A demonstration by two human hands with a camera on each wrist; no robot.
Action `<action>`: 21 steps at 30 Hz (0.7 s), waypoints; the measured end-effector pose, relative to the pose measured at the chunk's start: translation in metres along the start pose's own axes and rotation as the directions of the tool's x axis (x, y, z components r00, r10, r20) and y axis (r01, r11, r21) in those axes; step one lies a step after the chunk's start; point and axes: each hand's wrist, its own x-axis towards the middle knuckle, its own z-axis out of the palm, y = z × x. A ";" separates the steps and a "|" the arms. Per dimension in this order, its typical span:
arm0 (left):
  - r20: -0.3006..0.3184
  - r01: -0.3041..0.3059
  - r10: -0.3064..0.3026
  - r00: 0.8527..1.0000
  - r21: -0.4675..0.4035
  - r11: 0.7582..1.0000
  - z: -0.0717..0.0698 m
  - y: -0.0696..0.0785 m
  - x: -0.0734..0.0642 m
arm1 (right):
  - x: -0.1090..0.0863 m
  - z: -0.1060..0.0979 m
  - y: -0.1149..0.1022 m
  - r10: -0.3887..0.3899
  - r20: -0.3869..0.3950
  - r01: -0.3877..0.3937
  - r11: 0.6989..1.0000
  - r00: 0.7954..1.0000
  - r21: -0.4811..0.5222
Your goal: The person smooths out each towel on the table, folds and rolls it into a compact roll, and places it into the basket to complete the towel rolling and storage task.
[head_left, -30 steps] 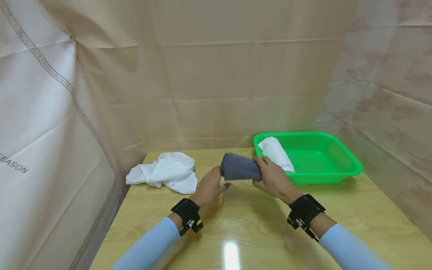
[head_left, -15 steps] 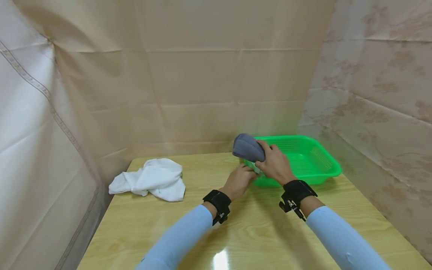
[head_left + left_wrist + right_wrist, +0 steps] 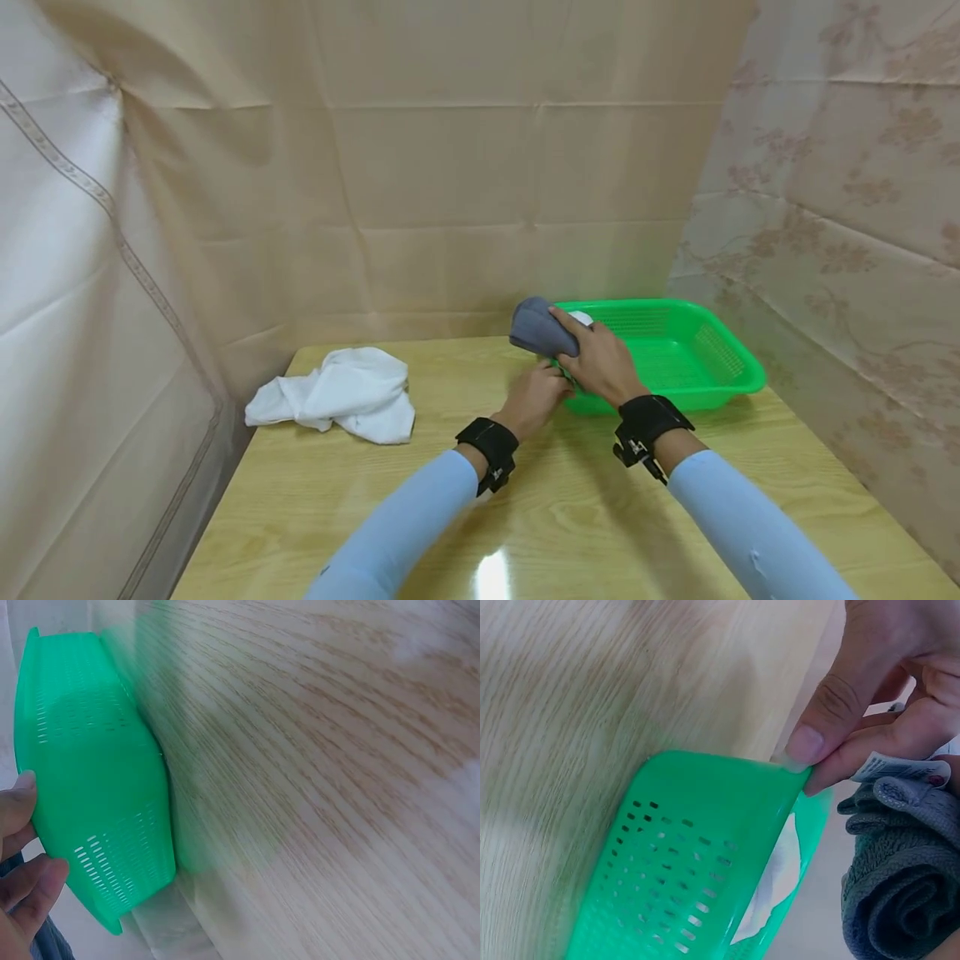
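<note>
A green perforated basket stands on the table, its near left corner between the thumb and fingers of my left hand. That pinch on the rim shows close up in the right wrist view, where the thumb lies over the corner. My right hand grips a rolled grey towel above the basket's left end. The towel's spiral end faces the right wrist camera, with a small white label beside it. Inside the basket lies a rolled white towel, mostly hidden by the grey one in the head view.
A crumpled white cloth lies at the table's left side. Beige fabric hangs behind the wooden table, with a flowered cloth on the right and a pale one on the left.
My left hand has left the grey towel and moved right to the basket's corner, pinching it. The right hand has raised and tilted the towel over the basket's left end.
</note>
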 end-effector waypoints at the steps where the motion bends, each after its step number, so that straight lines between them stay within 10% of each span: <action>1: -0.001 0.001 -0.001 1.000 0.003 1.000 0.000 0.001 0.000 | 0.001 0.000 0.000 -0.003 0.001 0.003 1.000 1.000 -0.003; 21: -0.002 -0.031 0.031 1.000 0.016 0.999 0.000 0.001 -0.001 | 0.004 0.001 0.014 0.043 0.010 -0.043 0.998 0.999 -0.039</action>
